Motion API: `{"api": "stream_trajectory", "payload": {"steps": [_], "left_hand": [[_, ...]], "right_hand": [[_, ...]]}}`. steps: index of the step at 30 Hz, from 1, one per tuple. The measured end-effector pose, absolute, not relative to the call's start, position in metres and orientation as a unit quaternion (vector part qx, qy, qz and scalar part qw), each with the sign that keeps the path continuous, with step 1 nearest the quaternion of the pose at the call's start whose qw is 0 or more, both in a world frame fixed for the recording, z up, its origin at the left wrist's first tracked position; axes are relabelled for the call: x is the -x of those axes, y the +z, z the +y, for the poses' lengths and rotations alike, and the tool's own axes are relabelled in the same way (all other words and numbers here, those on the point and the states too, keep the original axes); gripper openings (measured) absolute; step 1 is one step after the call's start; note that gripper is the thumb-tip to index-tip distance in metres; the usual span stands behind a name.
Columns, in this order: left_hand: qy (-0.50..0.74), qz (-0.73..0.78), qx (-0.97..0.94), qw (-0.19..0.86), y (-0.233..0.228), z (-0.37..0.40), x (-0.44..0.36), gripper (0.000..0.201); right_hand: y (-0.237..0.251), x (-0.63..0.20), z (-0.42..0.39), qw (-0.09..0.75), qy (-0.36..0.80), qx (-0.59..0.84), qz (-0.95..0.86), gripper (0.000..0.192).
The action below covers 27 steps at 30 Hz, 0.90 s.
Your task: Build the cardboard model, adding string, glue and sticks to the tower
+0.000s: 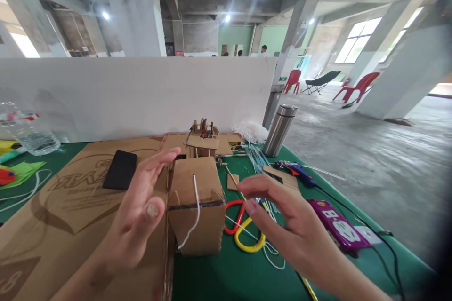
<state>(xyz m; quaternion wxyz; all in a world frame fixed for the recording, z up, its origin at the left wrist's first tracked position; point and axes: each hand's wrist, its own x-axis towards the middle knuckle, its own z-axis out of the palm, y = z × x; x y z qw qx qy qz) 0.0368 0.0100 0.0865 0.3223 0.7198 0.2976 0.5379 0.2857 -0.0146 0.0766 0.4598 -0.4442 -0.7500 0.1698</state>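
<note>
Beside cardboard box [196, 204], open hands [139, 216]

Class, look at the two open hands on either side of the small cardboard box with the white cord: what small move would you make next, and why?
Probably close both hands onto the cardboard box. The left hand and right hand are open on either side of it, holding nothing, and the white cord hangs loose from its top.
</note>
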Motion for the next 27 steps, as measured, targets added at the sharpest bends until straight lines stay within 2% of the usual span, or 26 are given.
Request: {"api": "stream_trajectory", "payload": {"steps": [7,12,16,21,27], "left_hand": [[0.54,0.404,-0.679,0.289,0.054,-0.012,-0.004,0.057],[0.361,0.49,-0.746,0.271,0.019,-0.021,0.009,0.064],[0.294,0.494,-0.781,0.244,-0.002,-0.021,-0.003,0.07],[0.287,0.519,-0.788,0.167,-0.022,-0.015,-0.007,0.057],[0.292,0.561,-0.761,0.146,-0.028,-0.014,-0.007,0.029]], "right_hand": [[0.027,-0.311,-0.029,0.402,0.192,0.506,-0.738,0.017],[-0.013,-0.32,-0.023,0.374,0.147,0.537,-0.742,0.018],[-0.045,-0.316,-0.01,0.362,0.096,0.542,-0.753,0.015],[-0.06,-0.31,-0.001,0.326,0.075,0.548,-0.767,0.015],[-0.055,-0.309,0.0,0.295,0.081,0.555,-0.773,0.016]]}}
